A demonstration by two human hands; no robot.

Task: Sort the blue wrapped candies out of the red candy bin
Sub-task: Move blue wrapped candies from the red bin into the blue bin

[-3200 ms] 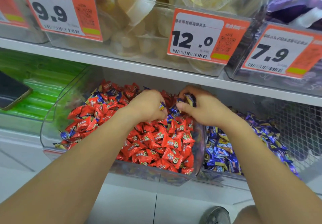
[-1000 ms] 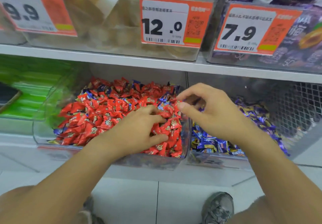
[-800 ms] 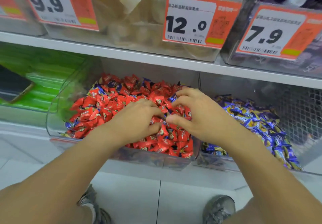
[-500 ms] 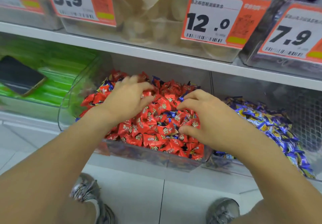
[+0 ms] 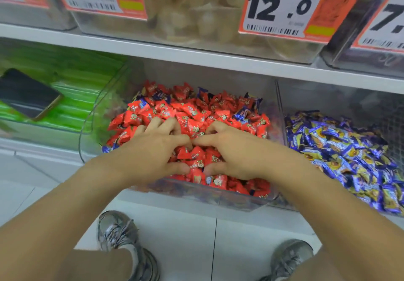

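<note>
A clear plastic bin (image 5: 91, 132) on the lower shelf holds a heap of red wrapped candies (image 5: 192, 110). Several blue wrapped candies (image 5: 242, 113) lie mixed in, mostly along the back and right of the heap. My left hand (image 5: 153, 149) and my right hand (image 5: 234, 151) lie side by side on the front of the heap, palms down, fingers spread into the red candies and index fingertips almost meeting. Neither hand visibly holds a candy. The fingertips are partly buried.
The bin (image 5: 282, 106) to the right is full of blue wrapped candies (image 5: 341, 147). A green bin (image 5: 65, 88) at left has a dark phone (image 5: 26, 95) lying on it. Upper-shelf bins carry orange price tags (image 5: 284, 5). My shoes (image 5: 122, 237) stand on the white floor.
My left hand came back from the rear of the heap to the front. Both hands now sit closer together, pressed flat into the red candies. The camera moved nearer.
</note>
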